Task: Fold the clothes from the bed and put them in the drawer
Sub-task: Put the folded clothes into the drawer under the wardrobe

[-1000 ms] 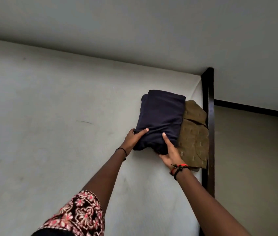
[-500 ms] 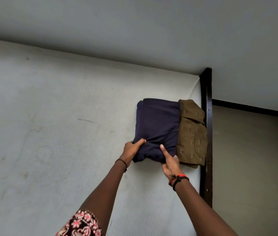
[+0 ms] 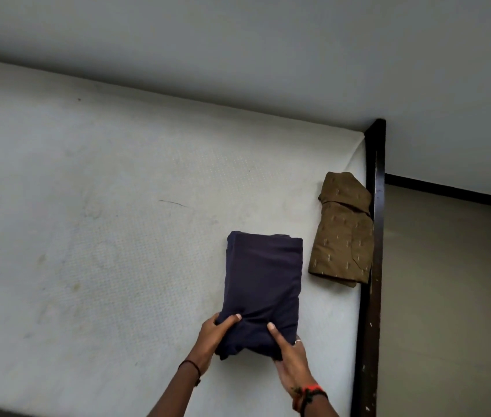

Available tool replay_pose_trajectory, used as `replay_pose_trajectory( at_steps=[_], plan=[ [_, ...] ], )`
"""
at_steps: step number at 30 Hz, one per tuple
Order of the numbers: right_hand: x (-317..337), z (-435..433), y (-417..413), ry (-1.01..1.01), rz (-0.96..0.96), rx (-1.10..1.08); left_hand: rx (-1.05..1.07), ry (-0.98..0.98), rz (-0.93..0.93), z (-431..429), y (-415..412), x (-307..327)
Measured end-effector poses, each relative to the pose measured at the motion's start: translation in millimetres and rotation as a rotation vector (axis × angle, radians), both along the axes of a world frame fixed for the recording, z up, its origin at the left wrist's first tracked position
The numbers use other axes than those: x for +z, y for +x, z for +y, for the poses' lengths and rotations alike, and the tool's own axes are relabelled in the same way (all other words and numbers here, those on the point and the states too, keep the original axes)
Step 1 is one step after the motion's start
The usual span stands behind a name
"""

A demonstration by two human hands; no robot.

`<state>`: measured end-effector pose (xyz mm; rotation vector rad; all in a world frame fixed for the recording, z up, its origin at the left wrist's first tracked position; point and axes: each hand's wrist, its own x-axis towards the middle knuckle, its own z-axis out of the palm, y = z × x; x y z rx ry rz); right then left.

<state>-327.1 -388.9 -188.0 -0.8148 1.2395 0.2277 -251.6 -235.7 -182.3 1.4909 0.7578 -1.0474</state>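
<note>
Folded navy-blue fabric bundle (image 3: 263, 284) over white bed mattress (image 3: 87, 236), contact unclear. Left hand (image 3: 212, 337) and right hand (image 3: 290, 359) held its near edge in closed grip. Folded olive-brown patterned shirt (image 3: 343, 233) lay apart, against dark wooden bed frame (image 3: 373, 266).

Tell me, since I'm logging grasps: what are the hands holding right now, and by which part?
Both hands grip the folded navy garment at its near edge: the left hand at the near-left corner, the right hand at the near-right corner.
</note>
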Motion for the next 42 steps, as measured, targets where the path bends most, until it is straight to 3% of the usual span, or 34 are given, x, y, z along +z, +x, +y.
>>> replay_pose_trajectory(
  at_steps=[3,7,8,15,22,32,42],
  plan=[
    [5,-22,11,-0.110,0.053,0.287,-0.101,-0.138,-0.004,8,17,6],
    [6,-54,37,-0.494,0.166,0.426,-0.184,-0.112,-0.020,8,48,12],
    [5,-61,44,-0.497,0.149,0.446,-0.198,-0.095,-0.038,6,54,11],
    [-4,-67,88,-0.075,-0.163,0.497,-0.238,-0.127,-0.102,-20,74,5],
    [-6,-70,87,0.114,-0.162,0.469,-0.141,-0.055,-0.021,-30,75,5],
    [45,-88,56,0.164,-0.214,0.424,-0.154,-0.017,-0.150,-50,47,49],
    [153,-163,5,-0.015,-0.213,0.406,-0.236,-0.035,-0.259,-126,-3,147]
  ],
)
